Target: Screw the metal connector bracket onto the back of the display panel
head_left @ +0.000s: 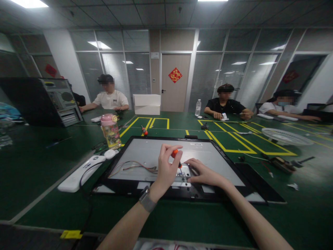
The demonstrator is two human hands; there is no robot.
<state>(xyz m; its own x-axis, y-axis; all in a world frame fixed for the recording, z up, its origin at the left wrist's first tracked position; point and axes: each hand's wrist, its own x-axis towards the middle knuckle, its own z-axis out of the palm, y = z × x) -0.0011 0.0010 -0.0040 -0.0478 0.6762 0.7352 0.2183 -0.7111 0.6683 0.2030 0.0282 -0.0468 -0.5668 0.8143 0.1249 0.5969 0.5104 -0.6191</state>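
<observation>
My left hand (168, 170) is closed round the orange-and-black handle of a screwdriver (175, 152). Its shaft points down at a small metal bracket (186, 170) on the back of a flat display panel (145, 149) with a black frame. Beside the bracket, my right hand (203, 172) rests with bent fingers, its fingertips at the bracket's right edge. Whether they pinch a small part there I cannot tell. A bundle of thin cables (140, 166) lies on the panel, left of my left hand.
A white power strip (80, 175) and a pink-lidded bottle (110, 132) stand left of the panel. A black computer case (39, 100) is at far left. Right of the panel lie a dark flat piece (260, 182) and a tool (283, 165). Several people sit across the green table (215, 215).
</observation>
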